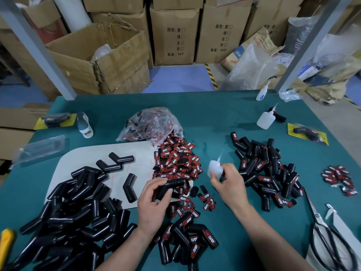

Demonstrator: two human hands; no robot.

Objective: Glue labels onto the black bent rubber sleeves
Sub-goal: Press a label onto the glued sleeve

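Observation:
My left hand (154, 198) grips a black bent rubber sleeve (172, 185) above the green table, just in front of a heap of red-and-black labels (176, 160). My right hand (229, 184) holds a small white glue bottle (214, 168) with its nozzle pointing up, a little to the right of the sleeve. A big pile of plain black sleeves (78, 208) lies at the left on and beside a pale board (93, 153). Sleeves carrying labels lie in a pile at the right (267, 173) and another near my wrists (187, 241).
A clear bag of labels (152, 124) lies behind the heap. Two more glue bottles (266, 119) (262, 92) stand at the back right. Scissors (328, 237) lie at the right front, a small label cluster (338, 178) beyond them. Cardboard boxes (97, 59) stand behind the table.

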